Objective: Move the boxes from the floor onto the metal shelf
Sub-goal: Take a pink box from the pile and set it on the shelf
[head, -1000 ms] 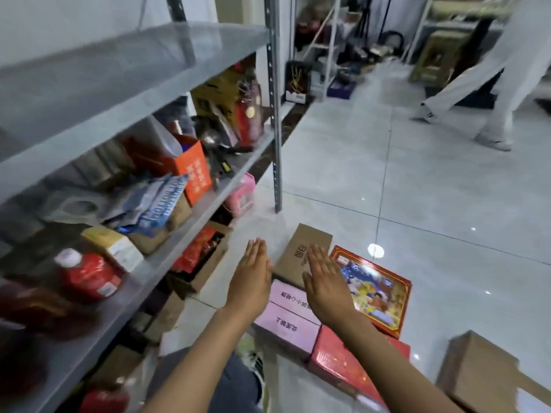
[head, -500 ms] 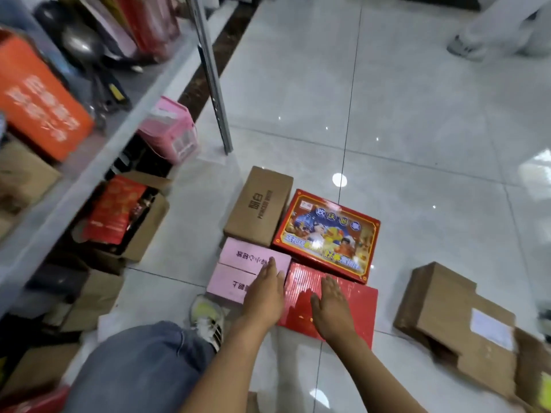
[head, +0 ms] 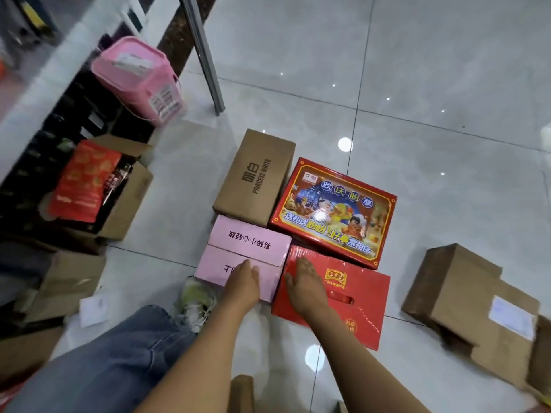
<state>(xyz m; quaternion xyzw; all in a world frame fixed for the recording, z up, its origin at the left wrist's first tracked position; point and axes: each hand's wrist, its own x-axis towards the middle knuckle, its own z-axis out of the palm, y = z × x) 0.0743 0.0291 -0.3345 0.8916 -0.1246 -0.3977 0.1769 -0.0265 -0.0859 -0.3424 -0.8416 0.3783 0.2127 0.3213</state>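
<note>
Metal shelf (head: 44, 93) runs up the left edge, its upright post (head: 205, 61) planted on the tiled floor (head: 417, 84). Four boxes clustered on the floor directly ahead of me, all touching: the picture box (head: 334, 210) far right, the brown carton (head: 256, 177) far left, the red box (head: 351, 296) near right, the pink box (head: 244, 254) near left. Another brown carton (head: 465, 296) lies apart to the right.

My left hand (head: 243, 283) rests flat on the pink box's near end, fingers straight. My right hand (head: 304, 283) lies flat on the red box's left end, just across the seam. Neither grips anything.

Pink box's long axis runs away from me; left hand is nearer it. Shelf lies left, so I judge the lift swings leftward.
</note>
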